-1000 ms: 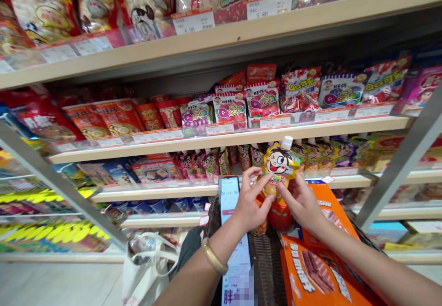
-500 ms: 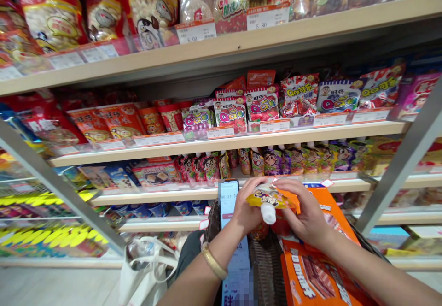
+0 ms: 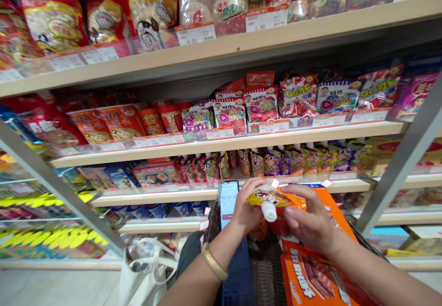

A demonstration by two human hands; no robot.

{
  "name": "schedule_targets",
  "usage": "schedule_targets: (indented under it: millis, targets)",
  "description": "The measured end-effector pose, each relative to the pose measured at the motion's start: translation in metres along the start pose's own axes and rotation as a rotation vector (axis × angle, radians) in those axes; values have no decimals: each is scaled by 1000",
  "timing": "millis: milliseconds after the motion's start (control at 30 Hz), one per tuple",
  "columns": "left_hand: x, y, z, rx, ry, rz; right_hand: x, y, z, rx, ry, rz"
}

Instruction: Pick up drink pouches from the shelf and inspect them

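Note:
A yellow spouted drink pouch (image 3: 267,198) with a cartoon face lies tipped over, white cap pointing toward me, held between both hands over a dark woven basket (image 3: 265,264). My left hand (image 3: 246,210), with a gold bangle on the wrist, grips the pouch's left side. My right hand (image 3: 309,220) holds its right side with curled fingers. A phone (image 3: 228,200) with a lit screen stands just left of my left hand. Orange snack boxes (image 3: 311,273) lie in the basket under my right forearm.
Store shelves (image 3: 221,142) full of candy bags and rows of similar spouted pouches (image 3: 276,161) face me. Slanted metal struts (image 3: 62,188) cross at left and right. A white tote bag (image 3: 145,264) hangs at lower left.
The pouch went from upright, cap up, in front of the shelf to tipped flat with the cap toward me, lowered over the basket. Both hands kept hold of it.

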State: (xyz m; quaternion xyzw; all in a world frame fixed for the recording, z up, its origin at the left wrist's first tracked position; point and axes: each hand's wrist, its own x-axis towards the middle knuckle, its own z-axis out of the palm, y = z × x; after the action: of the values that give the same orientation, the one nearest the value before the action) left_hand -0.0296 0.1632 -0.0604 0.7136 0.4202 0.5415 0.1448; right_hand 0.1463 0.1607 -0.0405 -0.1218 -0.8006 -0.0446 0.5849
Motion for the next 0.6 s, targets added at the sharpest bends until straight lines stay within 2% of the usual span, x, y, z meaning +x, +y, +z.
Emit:
schedule_targets:
  millis: [133,233,333,433,500,600]
  targets:
    - [0,-5,2,-24,22,31,3,7,1,-60,-105,132]
    - [4,-8,-3,8,-6,62,10,13,0,-62,-155,160]
    - [17,-9,-18,85,-34,151,23,22,1,-47,-187,153]
    - [37,-11,-39,180,-73,183,42,36,10,-55,-259,188]
    - [51,-15,-51,282,-106,137,55,46,20,-97,-338,279]
    - [65,-26,-58,496,-142,-75,68,58,40,-201,-485,440]
